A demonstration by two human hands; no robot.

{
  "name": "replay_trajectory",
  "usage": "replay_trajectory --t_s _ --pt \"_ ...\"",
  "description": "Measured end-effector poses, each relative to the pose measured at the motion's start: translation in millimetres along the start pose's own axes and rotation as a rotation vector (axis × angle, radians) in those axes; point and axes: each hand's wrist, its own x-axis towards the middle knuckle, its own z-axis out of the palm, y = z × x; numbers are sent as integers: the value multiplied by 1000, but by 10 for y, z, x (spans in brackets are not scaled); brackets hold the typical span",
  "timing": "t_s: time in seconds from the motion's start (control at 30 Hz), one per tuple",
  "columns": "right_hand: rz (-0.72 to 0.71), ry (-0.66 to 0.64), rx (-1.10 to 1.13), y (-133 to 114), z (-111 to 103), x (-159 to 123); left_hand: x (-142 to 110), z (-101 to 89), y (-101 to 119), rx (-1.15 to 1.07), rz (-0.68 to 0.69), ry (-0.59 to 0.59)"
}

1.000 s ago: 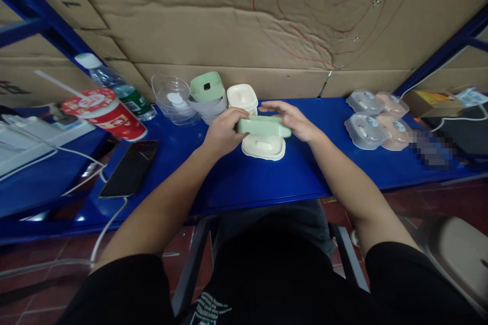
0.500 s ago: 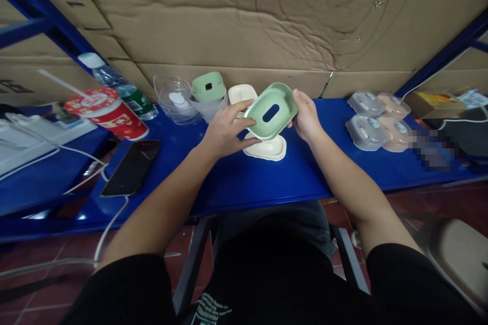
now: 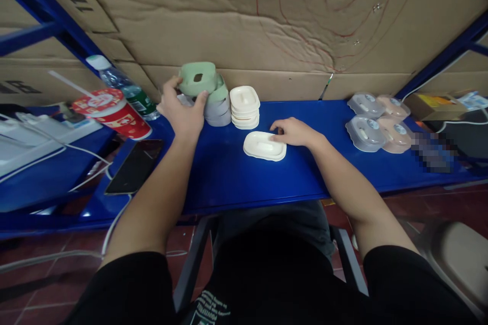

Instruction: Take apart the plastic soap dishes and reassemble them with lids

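A pale green oblong plastic shell [image 3: 208,81] with a slot in its top is in my left hand [image 3: 182,106], thumb on its near side and fingers at its left. It is held above the clear plastic covers [image 3: 185,100], mostly hidden by that hand, and overlaps another green shell [image 3: 220,91] on stacked greyish shells [image 3: 218,113]. My right hand [image 3: 297,133] is at the back right corner of a cream shallow tray [image 3: 263,147] lying on the table. Its thumb touches the rim; thumb and curled forefinger stay apart. Behind stands a stack of cream trays [image 3: 244,106].
On the left of the blue table [image 3: 244,188] are a red paper cup [image 3: 118,117] with a straw, a plastic bottle [image 3: 133,94], a phone [image 3: 133,167] and white cables. Several assembled boxes with clear covers [image 3: 366,132] sit at the right. Cardboard [image 3: 213,30] walls the back.
The green shell has moved from between both hands to the back left, now in my left hand alone. My right hand has let go of it and come down to the cream tray.
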Motion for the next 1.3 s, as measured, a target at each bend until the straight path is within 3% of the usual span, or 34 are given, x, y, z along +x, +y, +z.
replay_trajectory --t_s 0.1,0.3,0.5,0.6,0.7,0.77,0.87,0.97,1.07,1.3 --pt "-5 -22 -12 -13 17 9 -12 72 -26 17 -55 -28" --pt "-39 -30 4 -25 35 15 -38 94 5 22 -36 -77" --pt "-58 97 160 -41 15 24 -68 75 0 68 -4 -72" --pt "-23 212 306 -39 14 40 -77 55 11 86 81 22" --pt "40 337 380 -25 25 69 -144 22 126 55 269 95" --pt "93 428 396 -14 38 89 -249 10 277 -9 426 -22" --pt "184 560 403 -8 67 116 -477 32 552 -82 666 -425" --pt "239 619 398 -26 103 137 -686 114 750 -67 759 -625" --pt "265 619 370 -55 135 149 -783 208 800 -40 710 -625" --pt "145 621 561 -55 211 157 -681 283 733 -126 386 -553"
